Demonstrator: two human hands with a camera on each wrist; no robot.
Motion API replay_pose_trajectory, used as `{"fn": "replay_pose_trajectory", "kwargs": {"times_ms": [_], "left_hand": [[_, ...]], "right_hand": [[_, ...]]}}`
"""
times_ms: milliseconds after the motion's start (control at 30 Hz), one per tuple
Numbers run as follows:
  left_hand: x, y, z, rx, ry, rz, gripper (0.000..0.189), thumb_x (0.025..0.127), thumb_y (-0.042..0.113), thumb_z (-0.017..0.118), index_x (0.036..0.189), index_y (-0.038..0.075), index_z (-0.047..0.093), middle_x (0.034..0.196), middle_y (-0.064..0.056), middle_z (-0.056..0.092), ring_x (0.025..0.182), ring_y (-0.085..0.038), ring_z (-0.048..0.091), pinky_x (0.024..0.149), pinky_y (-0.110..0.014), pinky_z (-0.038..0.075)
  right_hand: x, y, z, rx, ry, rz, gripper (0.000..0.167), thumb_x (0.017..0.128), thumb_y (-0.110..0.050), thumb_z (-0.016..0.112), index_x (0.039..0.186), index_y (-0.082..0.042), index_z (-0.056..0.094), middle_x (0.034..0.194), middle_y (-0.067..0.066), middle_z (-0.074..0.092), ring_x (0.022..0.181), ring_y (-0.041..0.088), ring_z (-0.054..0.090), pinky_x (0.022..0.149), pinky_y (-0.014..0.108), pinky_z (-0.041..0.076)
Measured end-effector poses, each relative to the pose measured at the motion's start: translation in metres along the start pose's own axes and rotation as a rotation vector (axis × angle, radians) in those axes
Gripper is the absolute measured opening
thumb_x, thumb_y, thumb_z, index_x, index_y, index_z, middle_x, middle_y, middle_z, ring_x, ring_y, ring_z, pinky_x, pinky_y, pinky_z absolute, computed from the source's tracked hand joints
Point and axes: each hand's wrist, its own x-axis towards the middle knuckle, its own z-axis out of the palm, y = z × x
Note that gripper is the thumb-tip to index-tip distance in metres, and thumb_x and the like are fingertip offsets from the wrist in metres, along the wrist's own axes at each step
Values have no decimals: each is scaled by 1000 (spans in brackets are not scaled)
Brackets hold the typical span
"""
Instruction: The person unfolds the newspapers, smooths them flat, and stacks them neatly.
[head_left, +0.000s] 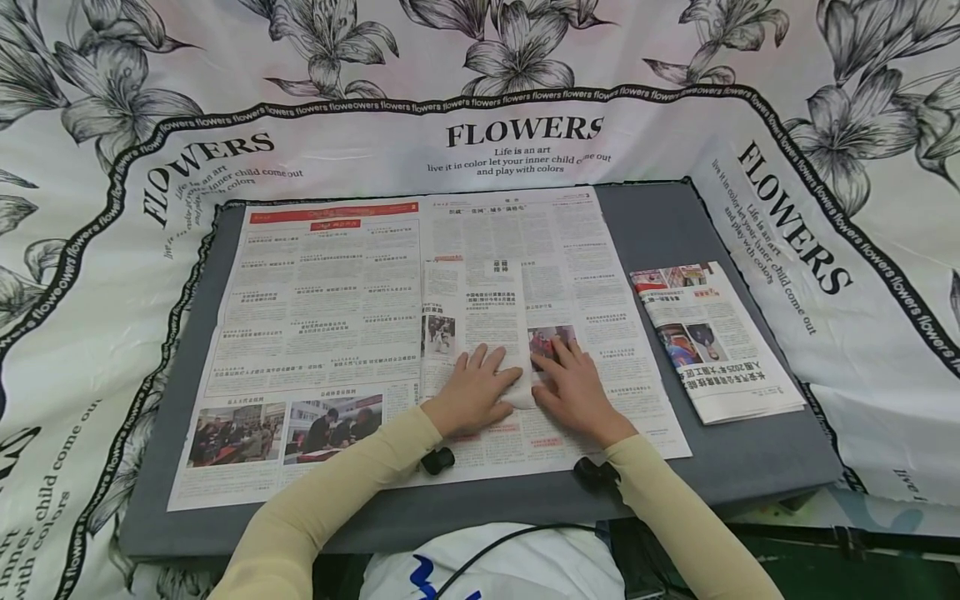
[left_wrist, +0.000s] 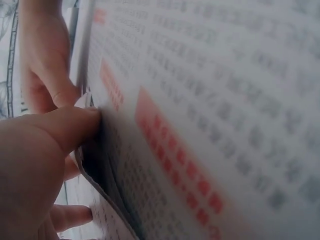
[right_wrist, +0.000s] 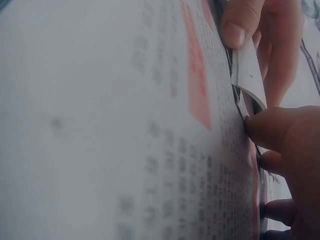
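A large newspaper (head_left: 322, 333) lies spread over the grey table. On its right half sits a smaller, narrow folded newspaper (head_left: 487, 321). My left hand (head_left: 474, 392) rests on the lower part of this folded piece with its fingers spread. Close beside its right edge, my right hand (head_left: 576, 390) touches the spread sheet, fingers extended over a printed photo. In the left wrist view the left thumb (left_wrist: 82, 122) is at a slightly raised paper edge. The right thumb (right_wrist: 270, 127) shows near the paper edge in the right wrist view.
Another folded newspaper (head_left: 716, 342) lies at the table's right side. The grey tabletop (head_left: 645, 217) shows around the sheets. A white flower-printed cloth (head_left: 360, 154) surrounds the table. A dark cable (head_left: 487, 546) runs across the person's lap at the front edge.
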Motion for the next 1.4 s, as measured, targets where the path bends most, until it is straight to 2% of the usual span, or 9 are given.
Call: {"fn": "replay_pose_trajectory", "kwargs": {"times_ms": [233, 467, 700, 900, 1067, 1167, 1300, 1400], "left_hand": [[1, -6, -4, -5, -31, 33, 54, 102, 34, 58, 153, 21, 47, 162, -17, 38, 149, -48, 34, 115, -66, 36], [2, -11, -5, -39, -56, 64, 63, 95, 17, 62, 155, 22, 44, 160, -11, 41, 149, -41, 36, 115, -63, 36], [0, -10, -5, -11, -11, 84, 56, 96, 15, 61, 151, 21, 51, 154, -9, 48, 141, -35, 44, 110, -61, 42], [-4, -9, -4, -35, 28, 80, 46, 102, 15, 57, 147, 21, 55, 149, -10, 54, 138, -35, 48, 109, -61, 44], [-5, -9, -4, -103, 114, 79, 41, 103, 9, 53, 144, 15, 59, 139, -8, 64, 130, -29, 60, 108, -47, 49], [-5, -7, -6, -185, 196, 70, 42, 102, 3, 50, 142, 10, 59, 136, -8, 67, 127, -25, 64, 109, -39, 50], [-9, -5, -11, -281, 318, 42, 42, 102, 0, 47, 142, 7, 60, 136, -9, 68, 128, -25, 64, 109, -38, 50], [-13, -6, -14, -297, 390, 19, 44, 101, -1, 48, 142, 8, 60, 136, -9, 68, 127, -24, 65, 107, -37, 52]], "right_hand": [[1, 0, -1, -3, 5, -4, 56, 94, -30, 70, 145, -9, 58, 160, 29, 36, 151, 56, 23, 116, 75, 23], [1, 1, 2, 0, -5, 14, 57, 95, -31, 69, 147, -10, 57, 162, 27, 34, 152, 55, 21, 118, 75, 21], [-1, 1, 6, -1, -1, 0, 55, 97, -30, 66, 148, -10, 55, 162, 29, 33, 152, 56, 19, 117, 75, 22], [-3, 1, 9, -5, 4, -7, 54, 99, -29, 64, 148, -10, 55, 162, 29, 33, 152, 56, 19, 117, 75, 21], [-3, 2, 11, -15, 21, -13, 55, 98, -28, 65, 148, -9, 54, 161, 29, 33, 152, 56, 20, 116, 76, 22], [-3, 2, 11, -28, 29, -15, 56, 97, -28, 67, 148, -8, 54, 161, 30, 34, 151, 57, 21, 115, 76, 22], [-2, 2, 11, -36, 32, -17, 57, 97, -29, 67, 149, -8, 54, 161, 30, 33, 151, 57, 21, 115, 77, 22], [-1, 1, 9, -36, 26, -21, 57, 98, -29, 65, 149, -9, 53, 161, 31, 32, 151, 58, 20, 115, 77, 21]]}}
